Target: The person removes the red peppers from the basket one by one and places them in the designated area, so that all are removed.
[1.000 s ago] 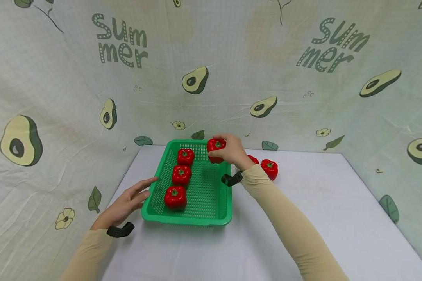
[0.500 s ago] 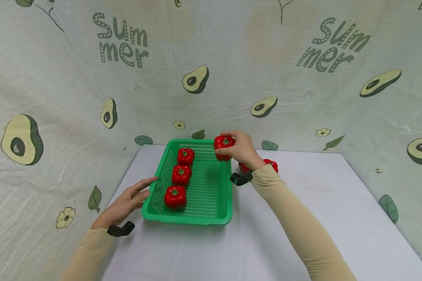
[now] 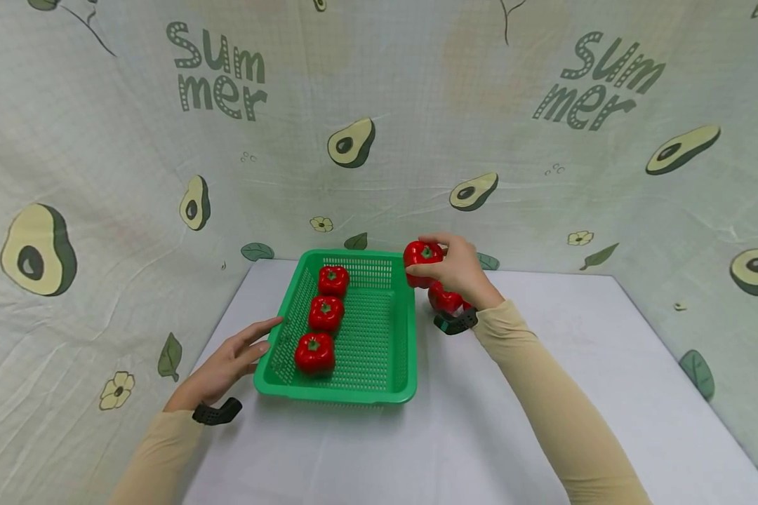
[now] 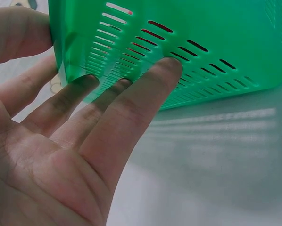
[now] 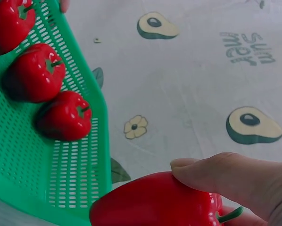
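My right hand (image 3: 457,270) grips a red bell pepper (image 3: 420,261) above the far right corner of a green perforated basket (image 3: 366,344). In the right wrist view, the thumb presses on the side of the held bell pepper (image 5: 150,205), near its green stem. My left hand (image 3: 227,363) touches the basket's left side, its fingers extended. Seen from the left wrist, the fingertips rest on the slotted basket wall (image 4: 207,28). Three red bell peppers stand in a row along the basket's left half: far (image 3: 333,280), middle (image 3: 326,314) and near (image 3: 314,354).
Right of the basket, more red bell pepper (image 3: 443,298) shows on the white table (image 3: 581,379), partly hidden by my right hand and wristband. An avocado-print cloth (image 3: 404,84) hangs behind the table and along both sides.
My right hand has carried the bell pepper right, from over the basket's inside to its far right corner. The left hand, basket and the three peppers inside stay put.
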`<state>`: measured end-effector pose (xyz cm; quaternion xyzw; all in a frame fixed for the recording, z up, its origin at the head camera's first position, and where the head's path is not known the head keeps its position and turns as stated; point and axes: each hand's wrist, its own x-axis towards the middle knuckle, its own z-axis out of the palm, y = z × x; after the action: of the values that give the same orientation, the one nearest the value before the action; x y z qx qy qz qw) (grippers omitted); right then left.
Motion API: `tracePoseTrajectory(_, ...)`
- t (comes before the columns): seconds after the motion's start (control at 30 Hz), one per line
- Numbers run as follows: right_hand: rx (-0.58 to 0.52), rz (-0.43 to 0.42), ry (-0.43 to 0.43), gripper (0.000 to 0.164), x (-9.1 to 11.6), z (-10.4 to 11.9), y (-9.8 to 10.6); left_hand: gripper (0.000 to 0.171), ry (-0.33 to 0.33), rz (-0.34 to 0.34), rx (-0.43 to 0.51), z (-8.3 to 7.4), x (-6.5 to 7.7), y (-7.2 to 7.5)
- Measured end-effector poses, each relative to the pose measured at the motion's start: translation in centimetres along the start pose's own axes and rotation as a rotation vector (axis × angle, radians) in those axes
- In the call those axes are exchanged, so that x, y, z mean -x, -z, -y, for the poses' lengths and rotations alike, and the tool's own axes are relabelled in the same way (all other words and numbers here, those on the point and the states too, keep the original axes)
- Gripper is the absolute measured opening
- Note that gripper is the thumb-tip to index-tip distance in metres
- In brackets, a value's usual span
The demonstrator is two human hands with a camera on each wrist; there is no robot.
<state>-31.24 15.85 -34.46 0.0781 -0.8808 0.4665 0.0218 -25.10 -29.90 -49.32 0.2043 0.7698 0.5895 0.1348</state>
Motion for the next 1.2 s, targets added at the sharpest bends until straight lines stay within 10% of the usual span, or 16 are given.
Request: tracePoseTrajectory(1.2, 0.088, -0.117, -0.091, 0.074, 3.8, -3.3, 8.0, 0.056, -0.003, 0.003, 0.004, 0.0, 0.0, 0.0)
